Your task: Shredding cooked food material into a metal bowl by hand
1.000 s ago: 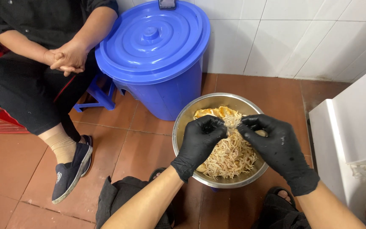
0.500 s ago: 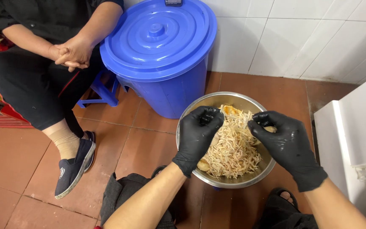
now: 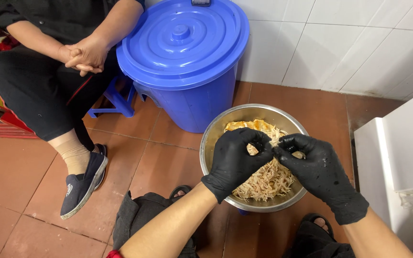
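A steel bowl (image 3: 213, 134) sits on the floor between my knees, filled with pale shredded meat (image 3: 268, 181) and a yellowish larger piece (image 3: 244, 125) at its far side. Both hands wear black gloves and hover over the bowl. My left hand (image 3: 235, 160) and my right hand (image 3: 314, 167) meet fingertip to fingertip, pinching a small piece of the meat between them above the pile.
A big blue lidded bucket (image 3: 185, 52) stands just behind the bowl against a white tiled wall. A seated person (image 3: 48, 62) in black, hands clasped, sits on a blue stool (image 3: 115, 98) at the left. A white cabinet (image 3: 397, 162) stands at the right. Red floor tiles surround.
My two hands have drawn together from apart and now touch at the fingertips over the bowl. The view has shifted slightly.
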